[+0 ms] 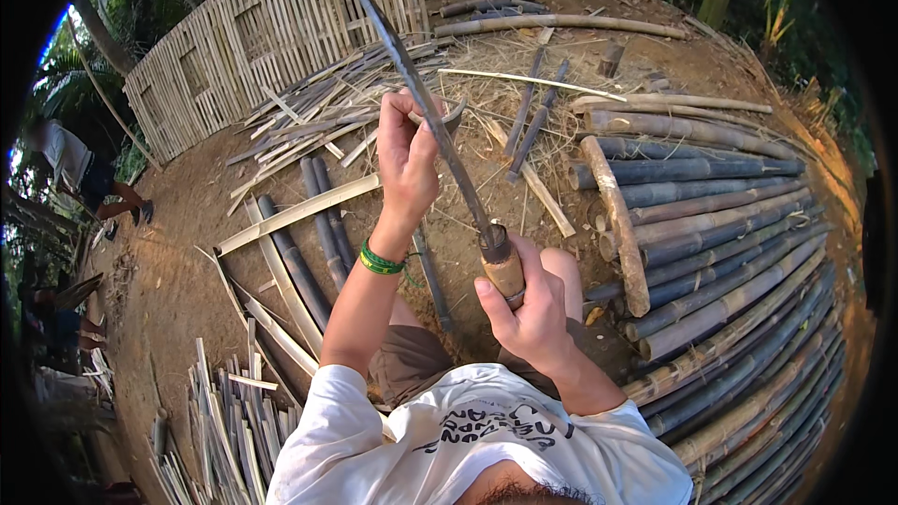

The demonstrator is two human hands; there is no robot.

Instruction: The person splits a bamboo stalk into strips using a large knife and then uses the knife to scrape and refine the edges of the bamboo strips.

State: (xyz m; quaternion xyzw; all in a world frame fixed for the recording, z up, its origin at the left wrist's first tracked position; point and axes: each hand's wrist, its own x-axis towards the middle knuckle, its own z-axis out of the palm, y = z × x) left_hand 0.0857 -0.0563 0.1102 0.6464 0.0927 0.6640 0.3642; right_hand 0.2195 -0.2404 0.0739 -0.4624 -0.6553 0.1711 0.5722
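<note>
A long machete points up and away, tilted to the left, with a dark, narrow blade. My right hand is closed round its wooden handle, below a dark collar. My left hand is raised beside the middle of the blade, fingers curled and thumb up against it. Between these fingers is a short, curved pale piece that looks like a bamboo strip; its free end shows past the blade. Whether it touches the edge I cannot tell, as the blade hides part of it.
Bamboo poles lie stacked on the right, with a short log across their ends. Split slats are heaped ahead before a slatted bamboo panel. More strips lie at lower left. A person is at far left.
</note>
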